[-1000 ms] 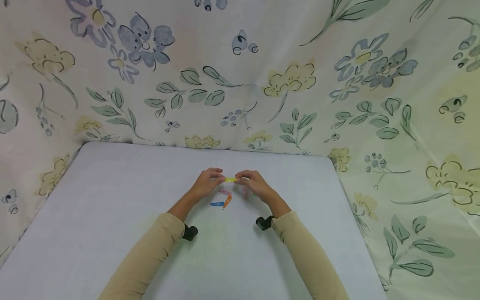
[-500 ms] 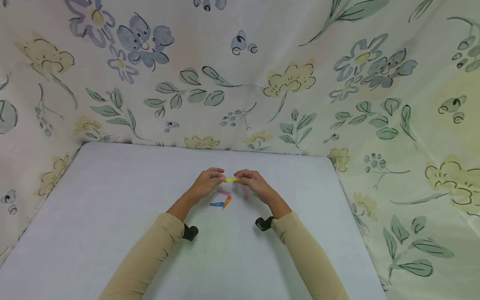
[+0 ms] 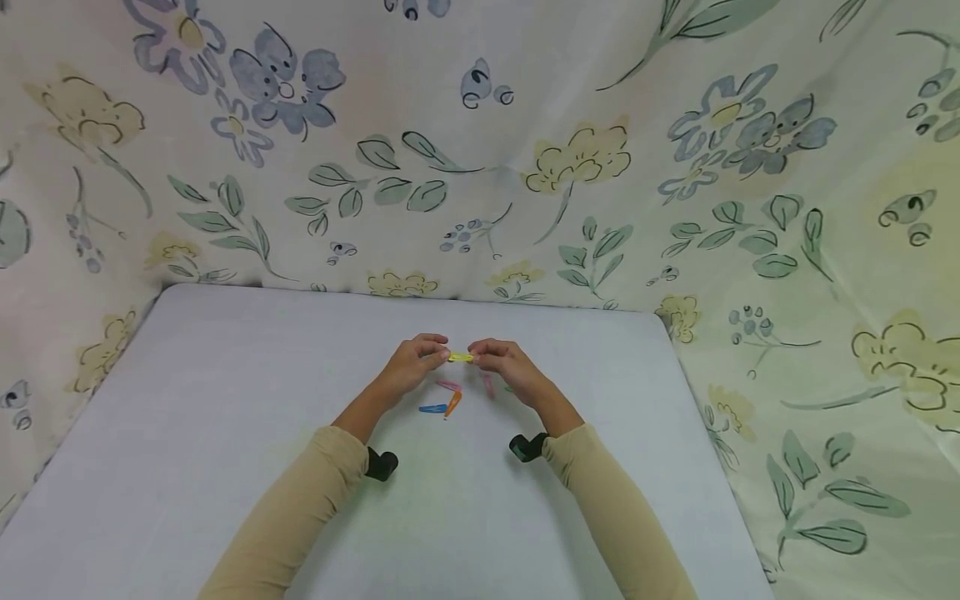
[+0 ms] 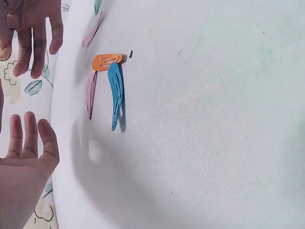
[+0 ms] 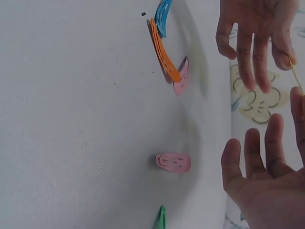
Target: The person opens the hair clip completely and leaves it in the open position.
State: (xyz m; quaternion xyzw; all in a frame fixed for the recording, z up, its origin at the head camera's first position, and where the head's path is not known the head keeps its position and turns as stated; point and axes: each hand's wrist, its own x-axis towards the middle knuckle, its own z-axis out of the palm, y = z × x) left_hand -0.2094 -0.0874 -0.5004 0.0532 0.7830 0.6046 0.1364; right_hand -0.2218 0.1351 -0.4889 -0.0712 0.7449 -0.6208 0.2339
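Note:
A yellow snap hair clip (image 3: 461, 357) is held level above the table between my two hands. My left hand (image 3: 408, 367) pinches its left end between thumb and forefinger, and my right hand (image 3: 513, 367) pinches the other end the same way. In the right wrist view the yellow clip (image 5: 296, 76) shows as a thin edge, and the other fingers of both hands are spread. Below the hands lie an orange clip (image 4: 107, 62), a blue clip (image 4: 115, 90) touching it, and a pink clip (image 4: 90, 95) beside them.
Toward the right lie a second pink clip (image 5: 173, 162) and a green clip (image 5: 163, 218), partly cut off by the frame. A tiny dark speck (image 4: 131, 54) is near the orange clip. Floral cloth (image 3: 450, 167) hangs behind the white table (image 3: 225, 375).
The yellow clip has tilted a little between my fingers, its slotted face showing more than one second ago. Both hands keep their pinch and hardly move. The clips on the table stay put.

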